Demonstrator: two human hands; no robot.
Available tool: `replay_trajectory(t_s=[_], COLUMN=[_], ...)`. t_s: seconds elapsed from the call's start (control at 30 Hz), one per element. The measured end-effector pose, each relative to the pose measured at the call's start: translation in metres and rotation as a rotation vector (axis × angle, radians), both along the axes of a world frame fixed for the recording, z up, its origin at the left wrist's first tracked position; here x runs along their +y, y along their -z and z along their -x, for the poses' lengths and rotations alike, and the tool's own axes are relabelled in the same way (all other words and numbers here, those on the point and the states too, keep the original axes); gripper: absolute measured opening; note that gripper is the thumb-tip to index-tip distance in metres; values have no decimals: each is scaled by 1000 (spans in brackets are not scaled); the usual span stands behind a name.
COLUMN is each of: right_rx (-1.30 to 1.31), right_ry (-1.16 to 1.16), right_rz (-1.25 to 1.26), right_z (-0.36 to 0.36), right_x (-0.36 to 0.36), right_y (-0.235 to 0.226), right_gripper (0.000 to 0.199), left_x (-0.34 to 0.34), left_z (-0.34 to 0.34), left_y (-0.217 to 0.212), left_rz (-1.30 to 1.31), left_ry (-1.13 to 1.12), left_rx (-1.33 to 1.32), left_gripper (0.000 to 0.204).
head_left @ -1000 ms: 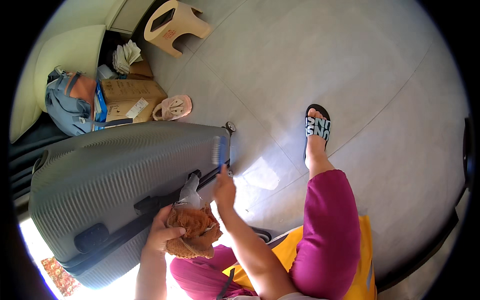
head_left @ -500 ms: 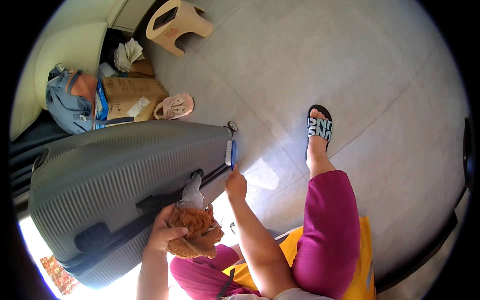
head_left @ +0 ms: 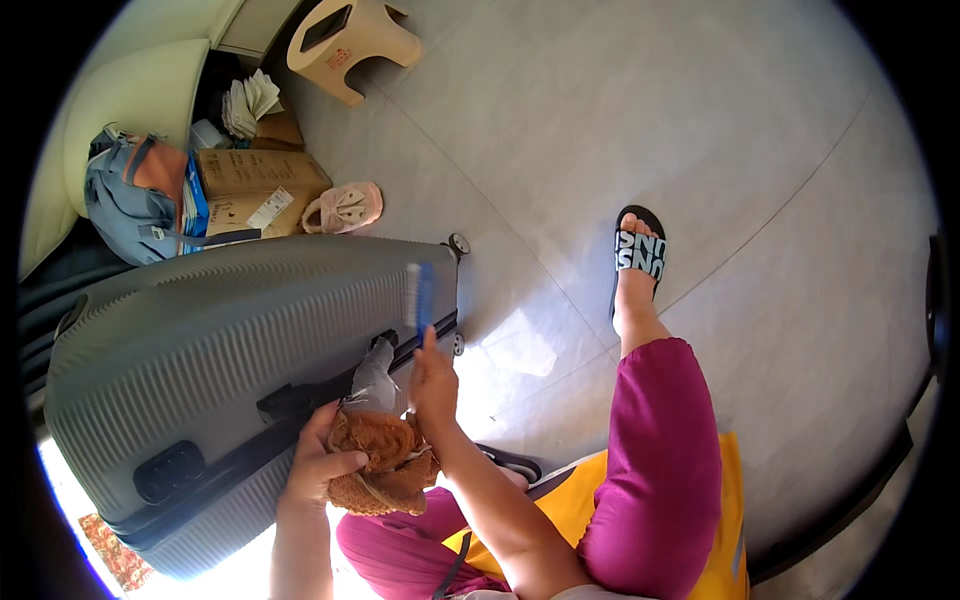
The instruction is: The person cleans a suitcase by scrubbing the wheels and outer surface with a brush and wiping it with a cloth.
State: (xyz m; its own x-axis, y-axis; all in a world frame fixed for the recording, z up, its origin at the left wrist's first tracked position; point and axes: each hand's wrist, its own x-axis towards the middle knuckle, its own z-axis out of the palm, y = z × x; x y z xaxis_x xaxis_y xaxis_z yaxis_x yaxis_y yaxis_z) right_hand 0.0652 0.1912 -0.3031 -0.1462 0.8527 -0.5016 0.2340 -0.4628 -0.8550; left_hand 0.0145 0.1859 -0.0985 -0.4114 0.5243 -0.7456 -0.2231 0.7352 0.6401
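My left hand (head_left: 315, 462) pinches a bunched-up brown fuzzy cloth item (head_left: 385, 470) between thumb and fingers, low in front of me. My right hand (head_left: 434, 395) is wrapped round the handle of a blue brush (head_left: 426, 298) with pale bristles. The brush head points away from me and is smeared by motion. It shows over the end of a grey ribbed suitcase (head_left: 230, 330) lying on its side; whether it touches the shell I cannot tell. A clear plastic wrap (head_left: 374, 380) hangs at the suitcase's handle, just beyond the cloth.
Beyond the suitcase are a blue backpack (head_left: 130, 200), a cardboard box (head_left: 235, 215) and a pink slipper (head_left: 343, 208). A beige stool (head_left: 370, 45) with a phone on it stands farther off. My foot in a black slide (head_left: 640, 255) rests on the grey floor to the right.
My right hand has moved left and slightly nearer with the brush, closer to the cloth. The left hand keeps its hold, with the cloth shifted only slightly. The view has shifted a little.
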Motion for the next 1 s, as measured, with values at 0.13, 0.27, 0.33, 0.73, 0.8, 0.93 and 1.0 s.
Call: replay_trajectory(t_s=[0.13, 0.27, 0.33, 0.73, 0.8, 0.93, 1.0], right_rx=[-34, -152, -129, -125, -79, 124, 201], right_ry=[99, -85, 20, -74, 33, 48, 78], right_rz=[-94, 236, -4, -20, -76, -119, -301], right_z=[10, 0, 10, -5, 0, 1, 7], right_x=[8, 14, 33, 42, 7, -20, -20], right_y=[42, 85, 55, 22, 47, 32, 3], right_gripper=[36, 35, 34, 38, 38, 43, 46], left_x=[9, 6, 1, -17, -11, -12, 0], left_z=[-3, -3, -4, -3, -2, 11, 24], left_y=[1, -2, -2, -9, -8, 2, 1], left_rz=[-30, -4, -12, 27, 23, -49, -18], left_ry=[-9, -12, -13, -21, -35, -5, -16], left_rx=[-27, -28, -39, -128, -105, -31, -38], left_gripper=[80, 81, 80, 75, 74, 75, 76])
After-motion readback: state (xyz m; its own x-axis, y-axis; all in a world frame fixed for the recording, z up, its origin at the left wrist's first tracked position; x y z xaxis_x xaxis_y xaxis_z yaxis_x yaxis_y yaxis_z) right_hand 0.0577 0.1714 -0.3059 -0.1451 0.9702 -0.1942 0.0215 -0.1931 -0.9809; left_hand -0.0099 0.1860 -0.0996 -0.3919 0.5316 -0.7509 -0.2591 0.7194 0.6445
